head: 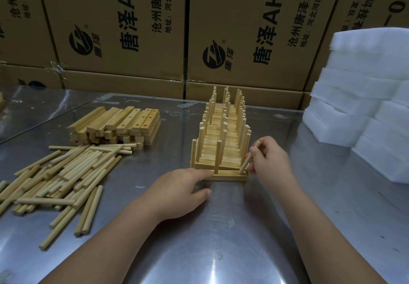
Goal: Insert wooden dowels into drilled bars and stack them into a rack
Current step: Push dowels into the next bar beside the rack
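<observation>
The front bar (228, 177) lies crosswise at the near end of the rack (221, 142), its long axis running left to right. The rack runs from there toward the far edge of the bench (221, 239). The right hand (269, 158) is nearest to the bar's right end. It pinches a dowel (245, 164) between thumb and curled fingers. This dowel leans, top tilted right and toward the person, with its foot at the bar's right-hand hole. An upright dowel (218, 157) already stands in the middle hole. The left hand (177, 192) rests on the bench, fingers fairly straight and holding nothing, with its fingertips against the bar's left part, probably to steady it. The next move likely calls for bringing the leaning dowel upright over the hole and pressing it down. Loose dowels (66, 173) lie near the left edge.
</observation>
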